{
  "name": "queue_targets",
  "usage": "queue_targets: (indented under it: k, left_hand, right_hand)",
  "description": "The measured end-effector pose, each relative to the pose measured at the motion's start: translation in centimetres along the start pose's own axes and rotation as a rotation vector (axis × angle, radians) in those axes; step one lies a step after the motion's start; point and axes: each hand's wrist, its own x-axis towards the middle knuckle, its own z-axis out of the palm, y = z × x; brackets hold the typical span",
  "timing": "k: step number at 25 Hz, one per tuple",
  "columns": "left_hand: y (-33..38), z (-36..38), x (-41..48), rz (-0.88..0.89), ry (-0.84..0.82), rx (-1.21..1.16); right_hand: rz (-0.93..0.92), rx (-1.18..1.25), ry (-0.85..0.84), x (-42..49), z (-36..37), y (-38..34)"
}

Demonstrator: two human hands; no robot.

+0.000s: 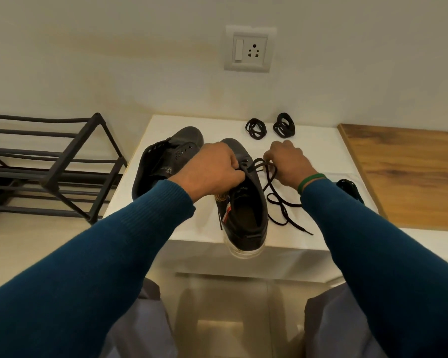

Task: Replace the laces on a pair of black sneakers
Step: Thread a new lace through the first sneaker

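The near sneaker (pixel 246 202) stands on the white table (pixel 321 151). Its toe points away to the wall and its heel sticks out over the near edge. Its long way runs from the person straight to the wall. A black lace (pixel 277 200) comes out by the top holes of this shoe and goes off to the right. Then it lies in loose loops on the table, right beside the shoe. The left hand (pixel 212 171) is curled over the shoe by the lace holes and holds it there. The right hand (pixel 287 164) is just to the right of the shoe, with its fingertips pinching a loop of the lace. That hand is the nearer one to the lace, so I think it will pull sideways, away from the shoe, while the other hand keeps the shoe from sliding. I cannot tell if the lace is going in or coming out. The other sneaker (pixel 166 161) stands just to the left and its holes look bare. Two coiled laces (pixel 256 128) wait near the wall. A dark shoe rack (pixel 62 164) stands to the left of the table.
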Motion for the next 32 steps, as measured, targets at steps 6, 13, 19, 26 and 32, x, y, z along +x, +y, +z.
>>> queue_targets:
  k: [6,13,19,26,32]
  left_hand:
    - [-0.7,-0.4,0.5,-0.346,-0.125,-0.417]
    - [-0.8,-0.8,0.5,-0.524,-0.241,-0.664]
    - [-1.4,-1.2,0.5,-0.552,-0.28,-0.727]
    - [-2.0,-1.8,0.3,-0.56,-0.31,-0.798]
    - [-1.6,-0.7,-0.6,-0.518,-0.223,-0.775]
  right_hand:
    - [0.209,1.042,0.413,-0.8,-7.1,-1.8]
    - [-0.106,0.463,-0.059,-4.2,-7.1,-7.5]
    - [0.021,0.406,-0.031,-4.2,-6.6,-8.4]
    - [0.087,0.526,-0.055,-3.6,-5.7,-8.3]
    - [-0.025,0.686,-0.032,-3.6,-5.1,-6.7]
